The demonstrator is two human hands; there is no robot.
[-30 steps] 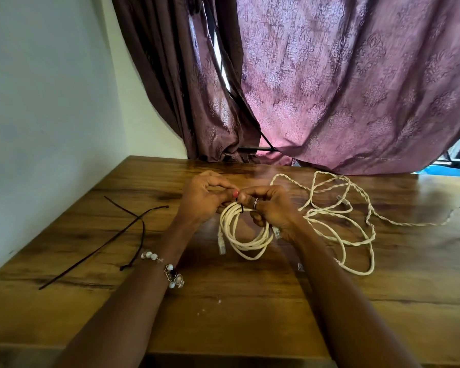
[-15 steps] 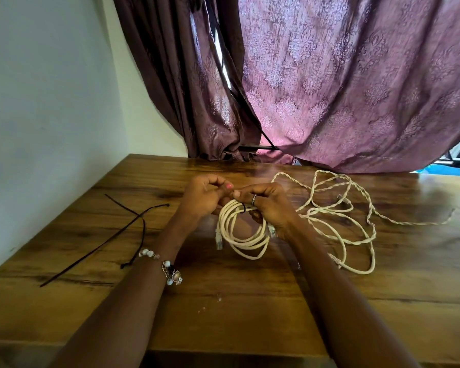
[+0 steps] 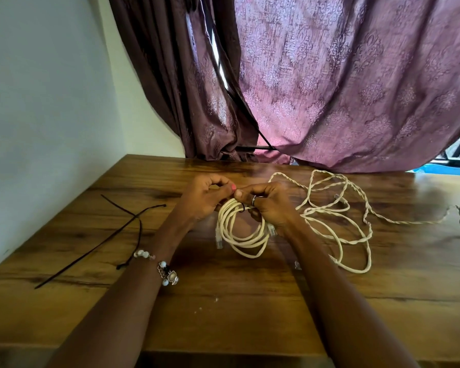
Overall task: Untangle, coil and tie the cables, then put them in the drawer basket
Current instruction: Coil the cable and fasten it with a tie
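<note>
Both hands' fingers point(image 3: 225, 187) curled (pinching) atop coiled cable point(image 3: 243, 233)

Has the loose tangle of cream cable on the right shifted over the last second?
No. The loose cable tangle lies in the same spot on the wooden table, with its loops in the same shape below the curtain.

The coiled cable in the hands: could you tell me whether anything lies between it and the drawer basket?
The drawer basket is out of view, so that cannot be judged. Both hands hold the coiled cable at its top.
</note>
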